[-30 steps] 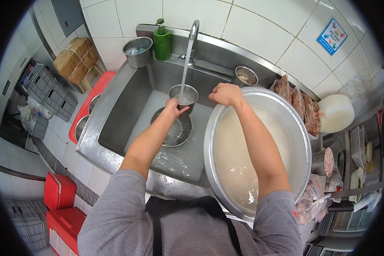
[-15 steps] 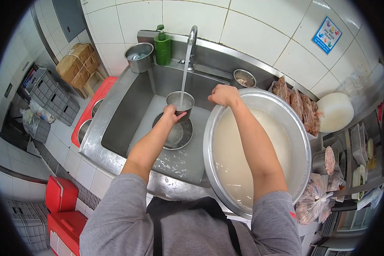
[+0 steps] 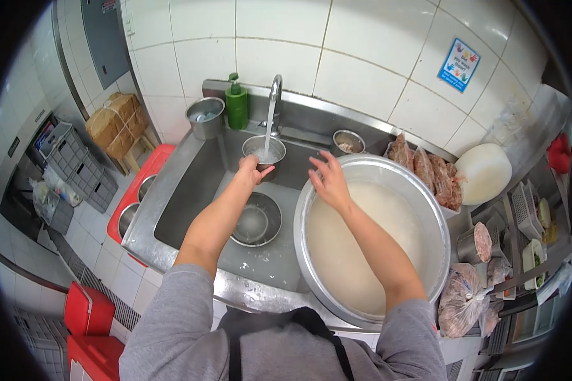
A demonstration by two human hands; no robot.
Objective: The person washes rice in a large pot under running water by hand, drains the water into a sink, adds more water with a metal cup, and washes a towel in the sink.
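Note:
My left hand point(image 3: 254, 169) grips a small metal pot point(image 3: 281, 156) under the running faucet point(image 3: 275, 95), and the stream falls into it. Below it in the sink point(image 3: 178, 203) sits a wider metal bowl point(image 3: 270, 236) with water in it. My right hand point(image 3: 328, 181) is open, fingers spread, above the left rim of a large metal pot point(image 3: 435, 219). Cloudy whitish liquid point(image 3: 356, 254) fills much of that pot. I see nothing in the right hand.
A green pump bottle point(image 3: 236, 108) and a metal container point(image 3: 205, 120) stand on the sink's back left corner. Behind the big pot are a small metal bowl point(image 3: 348, 142) and bagged brown food point(image 3: 422, 168). A tied plastic bag point(image 3: 461, 298) hangs at right.
My right hand has opened from a closed shape and dropped lower over the big pot's rim. My left hand still holds the small pot under the water. The camera view has tilted up slightly.

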